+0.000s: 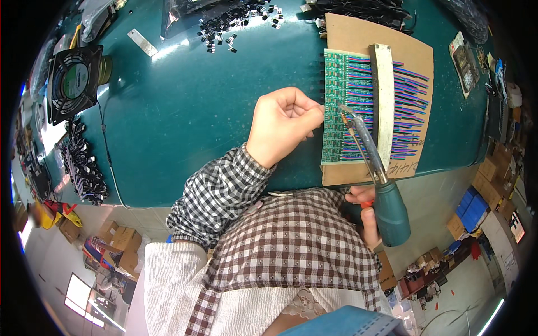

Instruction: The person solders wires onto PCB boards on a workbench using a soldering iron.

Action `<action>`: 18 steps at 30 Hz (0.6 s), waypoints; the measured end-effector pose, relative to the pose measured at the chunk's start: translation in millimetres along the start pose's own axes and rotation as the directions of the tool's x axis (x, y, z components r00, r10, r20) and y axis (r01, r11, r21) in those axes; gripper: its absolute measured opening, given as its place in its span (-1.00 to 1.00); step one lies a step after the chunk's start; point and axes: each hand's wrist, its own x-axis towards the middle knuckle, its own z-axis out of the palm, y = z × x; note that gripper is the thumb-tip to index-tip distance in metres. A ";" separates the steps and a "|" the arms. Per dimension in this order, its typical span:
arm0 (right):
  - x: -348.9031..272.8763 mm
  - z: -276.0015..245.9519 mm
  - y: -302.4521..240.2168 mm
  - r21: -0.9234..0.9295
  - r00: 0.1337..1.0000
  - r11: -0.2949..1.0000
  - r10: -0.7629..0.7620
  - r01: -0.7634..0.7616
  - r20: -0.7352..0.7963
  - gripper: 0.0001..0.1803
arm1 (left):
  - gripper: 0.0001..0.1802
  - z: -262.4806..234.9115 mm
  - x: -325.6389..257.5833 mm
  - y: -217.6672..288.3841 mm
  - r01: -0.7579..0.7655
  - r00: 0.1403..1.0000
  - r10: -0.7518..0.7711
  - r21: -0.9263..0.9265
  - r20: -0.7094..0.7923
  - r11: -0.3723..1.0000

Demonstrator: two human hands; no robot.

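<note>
My right hand [370, 226] grips a soldering iron [392, 215] with a green handle, a red trigger and a thin tube along its metal shaft. The iron's tip rests over the left part of a green circuit board panel [334, 150]. My left hand [284, 119] is closed in a pinch at the panel's left edge, where small black parts stick out; what its fingertips hold is hidden. Rows of thin blue, red and black wires [412, 115] run rightward from the boards. A pale metal bar [383, 95] lies across them. Beneath everything is a cardboard sheet [350, 33].
Loose black components [224, 25] are scattered at the table's far side, near a flat metal strip [142, 42]. A black fan [75, 84] stands at left, with a heap of black connectors [81, 162] below it. Black cables [364, 8] lie behind the cardboard.
</note>
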 end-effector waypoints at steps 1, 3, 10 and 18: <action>-0.1 0.2 -1.6 -0.013 1.000 1.000 0.020 -0.020 0.002 -0.57 | -0.88 0.4 -0.2 0.0 0.000 1.000 0.000 0.000 0.000 1.000; -0.2 -1.0 -2.6 -0.024 0.999 0.999 0.030 -0.030 0.017 -0.57 | -0.89 1.0 -0.7 -0.7 -0.012 1.000 0.012 0.012 -0.011 1.000; -1.2 0.8 -1.5 -0.032 0.999 0.998 0.046 -0.046 -0.003 -0.62 | -0.87 2.0 0.3 -4.1 -0.025 0.999 0.025 0.019 -0.020 1.000; -1.7 -0.2 -1.4 -0.070 0.999 0.996 0.047 -0.046 0.002 -0.67 | -0.85 1.9 -0.8 -2.6 -0.028 0.999 0.028 0.008 -0.027 1.000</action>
